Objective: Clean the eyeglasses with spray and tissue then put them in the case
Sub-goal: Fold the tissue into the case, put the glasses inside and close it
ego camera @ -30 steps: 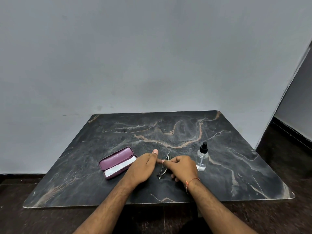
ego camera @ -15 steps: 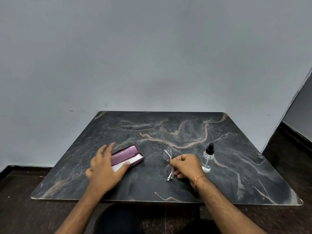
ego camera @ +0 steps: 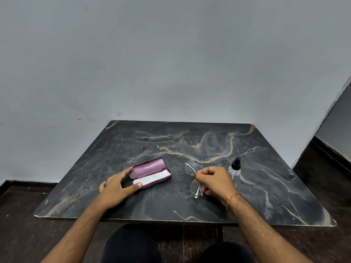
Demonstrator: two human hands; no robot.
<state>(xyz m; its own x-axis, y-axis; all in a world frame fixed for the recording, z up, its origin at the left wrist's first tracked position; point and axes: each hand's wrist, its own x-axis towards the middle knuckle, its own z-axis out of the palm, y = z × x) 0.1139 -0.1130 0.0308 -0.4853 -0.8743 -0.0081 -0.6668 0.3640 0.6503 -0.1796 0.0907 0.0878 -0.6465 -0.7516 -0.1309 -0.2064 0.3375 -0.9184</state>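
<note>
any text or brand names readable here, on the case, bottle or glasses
None can be read.
Glasses case: a faint mark inside the open lid, too blurred to read.
Spray bottle: clear body, black cap, no label visible.
Eyeglasses: thin frame, no marking legible.
Tissue in the case: plain white.

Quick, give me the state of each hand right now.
Left hand: open, thumb and fingers spread around the near end of the open case.
Right hand: closed, grip pinching the eyeglasses at the bridge.
</note>
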